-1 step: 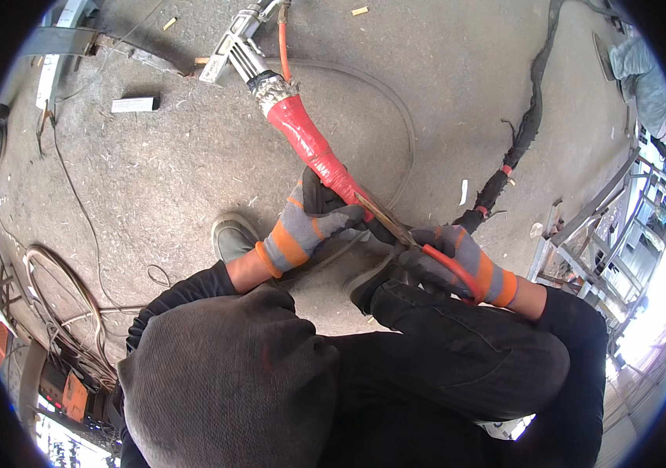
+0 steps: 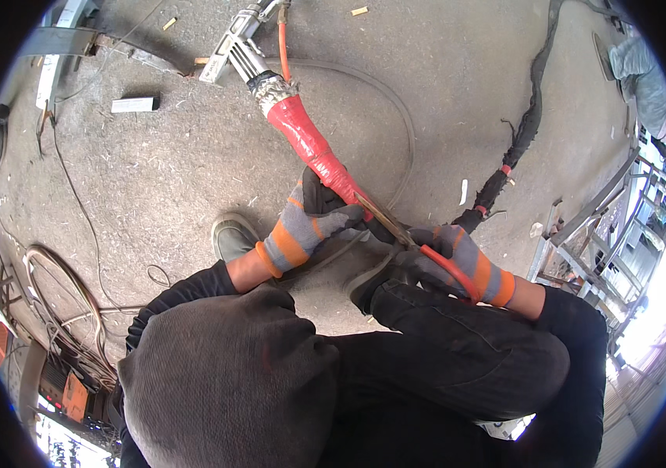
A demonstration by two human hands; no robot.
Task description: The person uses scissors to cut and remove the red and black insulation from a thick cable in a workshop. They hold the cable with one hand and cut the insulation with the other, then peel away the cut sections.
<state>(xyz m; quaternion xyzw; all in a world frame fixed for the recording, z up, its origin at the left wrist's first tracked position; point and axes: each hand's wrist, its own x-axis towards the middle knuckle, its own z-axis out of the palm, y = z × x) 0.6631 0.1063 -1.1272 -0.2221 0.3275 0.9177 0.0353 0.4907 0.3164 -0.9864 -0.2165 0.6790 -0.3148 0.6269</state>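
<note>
Wrapped in glossy red tape, a thick cable [image 2: 301, 140] slants down toward me from a metal connector [image 2: 243, 54]. My left hand [image 2: 309, 222], in a grey and orange glove with dark fingertips, is closed around its lower end. My right hand [image 2: 461, 265], gloved alike, grips a long-jawed hand tool with red handles [image 2: 446, 269]. Whether it is scissors or pliers I cannot make out. Its metal jaws [image 2: 386, 218] point up and left, and their tips touch the end of the red tape. Below the tape the cable turns dark and passes partly behind my hands.
A black cable with red bands [image 2: 532, 117] runs along the floor at the right, beside a metal frame [image 2: 582, 242]. Coiled hoses [image 2: 56, 288] and an orange-fronted machine [image 2: 74, 396] are at the left. A small white box [image 2: 134, 104] lies on the concrete. My shoes flank the cable.
</note>
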